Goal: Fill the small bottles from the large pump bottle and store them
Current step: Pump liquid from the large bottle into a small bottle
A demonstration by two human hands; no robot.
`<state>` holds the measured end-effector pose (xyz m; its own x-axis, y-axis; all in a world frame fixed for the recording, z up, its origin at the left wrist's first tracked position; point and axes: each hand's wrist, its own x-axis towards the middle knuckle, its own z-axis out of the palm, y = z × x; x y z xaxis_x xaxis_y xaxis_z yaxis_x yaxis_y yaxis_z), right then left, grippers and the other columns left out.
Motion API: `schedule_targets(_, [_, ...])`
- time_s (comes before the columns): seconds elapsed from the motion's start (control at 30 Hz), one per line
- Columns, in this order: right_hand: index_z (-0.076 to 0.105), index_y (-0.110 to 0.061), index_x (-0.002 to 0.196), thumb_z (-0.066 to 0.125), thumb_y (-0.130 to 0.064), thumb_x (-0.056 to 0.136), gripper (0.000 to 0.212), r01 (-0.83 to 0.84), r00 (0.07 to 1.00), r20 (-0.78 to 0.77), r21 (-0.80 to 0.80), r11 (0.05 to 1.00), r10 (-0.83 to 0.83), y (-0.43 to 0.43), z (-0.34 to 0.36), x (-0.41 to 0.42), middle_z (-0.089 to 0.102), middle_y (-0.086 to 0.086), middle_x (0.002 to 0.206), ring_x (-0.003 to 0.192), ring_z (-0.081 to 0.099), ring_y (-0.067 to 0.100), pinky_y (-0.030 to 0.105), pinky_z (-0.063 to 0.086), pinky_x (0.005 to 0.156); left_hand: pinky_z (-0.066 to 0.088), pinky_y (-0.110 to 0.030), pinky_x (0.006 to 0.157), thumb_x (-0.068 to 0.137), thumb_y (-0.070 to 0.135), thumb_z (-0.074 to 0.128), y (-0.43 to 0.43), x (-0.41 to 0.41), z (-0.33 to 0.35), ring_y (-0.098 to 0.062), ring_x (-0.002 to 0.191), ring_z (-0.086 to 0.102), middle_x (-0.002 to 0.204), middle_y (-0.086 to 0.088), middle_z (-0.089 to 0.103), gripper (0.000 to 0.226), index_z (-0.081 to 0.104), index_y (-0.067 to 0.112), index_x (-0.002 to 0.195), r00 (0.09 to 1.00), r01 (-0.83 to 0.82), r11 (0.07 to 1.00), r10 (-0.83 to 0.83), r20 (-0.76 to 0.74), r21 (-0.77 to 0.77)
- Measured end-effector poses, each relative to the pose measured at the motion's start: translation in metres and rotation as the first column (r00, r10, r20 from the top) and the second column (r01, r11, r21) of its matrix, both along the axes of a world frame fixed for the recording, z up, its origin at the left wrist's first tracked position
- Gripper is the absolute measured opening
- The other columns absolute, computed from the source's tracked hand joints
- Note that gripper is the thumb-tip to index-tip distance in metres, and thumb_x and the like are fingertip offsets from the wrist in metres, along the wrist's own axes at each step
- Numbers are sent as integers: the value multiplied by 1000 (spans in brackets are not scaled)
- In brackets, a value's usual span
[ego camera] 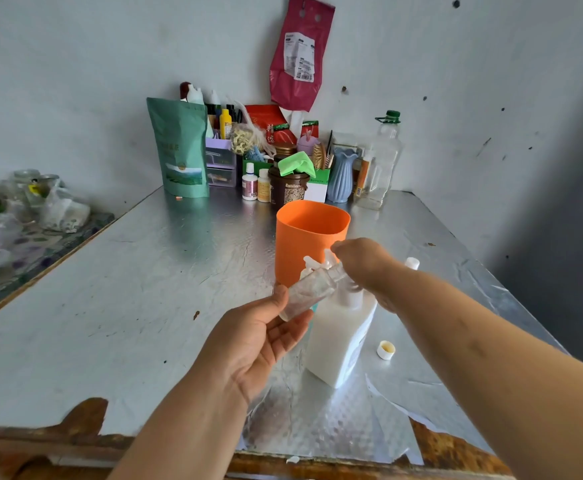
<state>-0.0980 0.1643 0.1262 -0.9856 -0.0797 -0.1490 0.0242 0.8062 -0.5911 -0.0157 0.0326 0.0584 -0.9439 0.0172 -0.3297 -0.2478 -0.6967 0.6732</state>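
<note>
A large white pump bottle [340, 337] stands on the foil-covered table [144, 289]. My left hand [252, 337] holds a small clear bottle [309, 289], tilted with its mouth up under the pump spout. My right hand [364, 265] rests on top of the pump head, fingers bent down over it. Just behind stands an orange cup [309, 237]. A small white cap [386, 349] lies on the table to the right of the pump bottle. Another small white-capped bottle [412, 263] peeks out behind my right wrist.
Clutter lines the back wall: a green pouch [181, 150], a purple drawer organiser [221, 164], a brown jar [288, 190], a blue vase [341, 174], a clear bottle with a green cap [382, 161]. Glass jars [30, 192] sit on a side table at left. A torn wooden edge [86, 427] runs along the front.
</note>
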Motion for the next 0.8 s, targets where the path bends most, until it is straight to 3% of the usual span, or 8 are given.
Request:
schedule_targets(0.13, [48, 13, 125, 30, -6, 101, 35, 41, 999, 1, -92, 995, -41, -2, 2, 5, 51, 30, 126, 116, 49, 43, 43, 41, 94, 59, -27, 67, 90, 14, 61, -1, 2, 1, -25, 76, 72, 96, -21, 73, 18, 67, -4, 92, 1000, 13, 1000, -13, 1, 16])
schedule_targets(0.23, [46, 1, 132, 30, -31, 103, 45, 91, 996, 3, -172, 981, -92, -1, 6, 9, 52, 17, 126, 105, 48, 27, 36, 37, 89, 59, -27, 64, 90, 16, 62, -3, 3, 5, -23, 73, 73, 97, -22, 73, 20, 67, -2, 93, 1000, 21, 1000, -21, -6, 6])
schedule_targets(0.33, [41, -2, 137, 28, -38, 103, 51, 84, 996, 10, -164, 983, -84, 0, 9, 8, 46, 15, 140, 123, 46, 28, 39, 35, 101, 59, -27, 62, 87, 21, 64, -4, 2, 5, -21, 77, 73, 99, -20, 73, 20, 67, 2, 93, 1000, 25, 999, -25, -7, -21])
schedule_targets(0.53, [44, 7, 131, 24, -21, 105, 43, 99, 995, 4, -123, 987, -99, -2, 15, 11, 47, 24, 136, 125, 45, 37, 42, 36, 104, 59, -24, 59, 82, 23, 66, -5, 1, 1, -19, 77, 71, 98, -18, 73, 33, 67, -2, 105, 997, 44, 997, -48, -60, -62])
schedule_targets(0.67, [45, 13, 126, 25, -8, 102, 38, 87, 996, 9, -91, 992, -86, -1, 12, 4, 48, 33, 129, 121, 46, 45, 47, 38, 99, 60, -27, 74, 78, 13, 65, -9, -3, -2, -25, 88, 70, 111, -19, 70, 39, 65, -1, 114, 984, 64, 994, -79, -163, -94])
schedule_targets(0.8, [46, 13, 126, 26, -8, 102, 37, -2, 1000, -19, 29, 1000, 2, 0, 7, 0, 49, 32, 129, 120, 47, 45, 47, 38, 99, 59, -27, 81, 75, 9, 67, -13, -3, -5, -29, 99, 70, 110, -15, 72, 42, 65, 4, 117, 959, 95, 958, -161, -231, -271])
